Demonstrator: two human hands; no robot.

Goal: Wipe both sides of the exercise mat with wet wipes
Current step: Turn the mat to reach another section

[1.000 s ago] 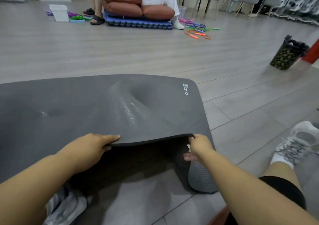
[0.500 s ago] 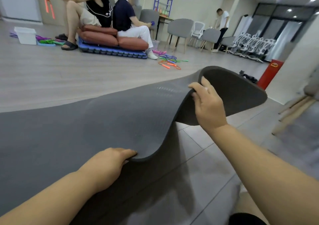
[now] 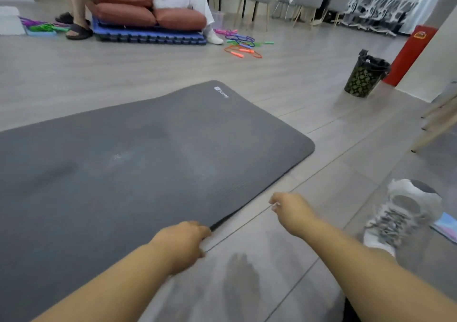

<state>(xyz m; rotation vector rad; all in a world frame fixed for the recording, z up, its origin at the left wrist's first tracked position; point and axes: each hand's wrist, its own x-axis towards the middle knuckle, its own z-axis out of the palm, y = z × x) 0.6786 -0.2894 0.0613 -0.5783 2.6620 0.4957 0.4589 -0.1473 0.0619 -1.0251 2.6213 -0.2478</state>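
Two hands: the left hand (image 3: 183,240) pinches the near edge of the dark-grey foam exercise mat (image 3: 148,161), flat on the grey plank floor (image 3: 333,153); the right hand (image 3: 290,208) hovers curled beside it, grasp unclear. Best settle that edge, then wipe outward in overlapping strokes.

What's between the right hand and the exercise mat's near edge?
Nothing visible. Only bare floor lies between the right hand and the near edge of the exercise mat. The left hand grips that edge.

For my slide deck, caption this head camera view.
Left hand grips the near edge of the exercise mat; right hand hovers clear of it.
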